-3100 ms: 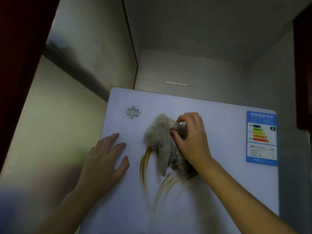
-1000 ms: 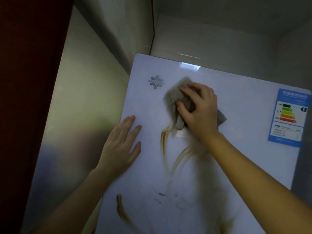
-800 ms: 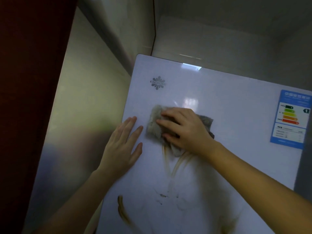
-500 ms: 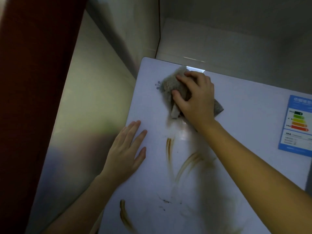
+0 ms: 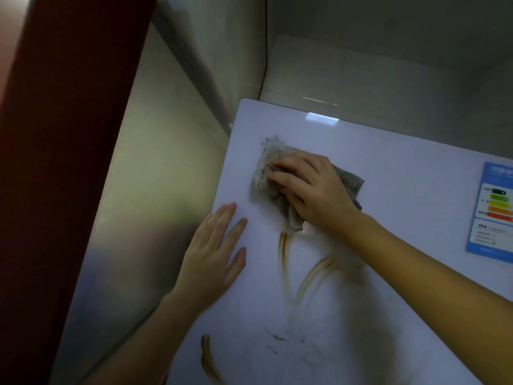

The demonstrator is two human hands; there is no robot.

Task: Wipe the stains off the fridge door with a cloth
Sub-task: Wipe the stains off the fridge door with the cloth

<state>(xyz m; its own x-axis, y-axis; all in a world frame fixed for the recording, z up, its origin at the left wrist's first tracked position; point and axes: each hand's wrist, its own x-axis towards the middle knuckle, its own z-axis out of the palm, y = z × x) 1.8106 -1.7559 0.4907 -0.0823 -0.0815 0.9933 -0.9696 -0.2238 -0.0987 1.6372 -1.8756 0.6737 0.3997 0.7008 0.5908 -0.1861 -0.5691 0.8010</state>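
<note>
The white fridge door [image 5: 402, 168] fills the middle and right of the head view. My right hand [image 5: 311, 190] presses a grey fluffy cloth [image 5: 266, 170] flat against the door's upper left part, over the logo. Just below the cloth run brown streaky stains [image 5: 283, 251], with curved streaks [image 5: 313, 276] to their right and another brown stain [image 5: 208, 359] near the bottom edge. Small dark specks [image 5: 277, 337] lie between them. My left hand [image 5: 213, 257] rests flat on the door near its left edge, fingers apart, holding nothing.
A blue energy label [image 5: 494, 212] is stuck at the door's right side. A shiny metal side panel [image 5: 144, 190] runs along the left, and a dark red surface [image 5: 55, 134] stands beyond it. Grey walls [image 5: 388, 51] close in behind the fridge.
My right hand has slid the cloth down and leftward from the door's top, turning the fingers to point left. My left hand has stayed flat on the door.
</note>
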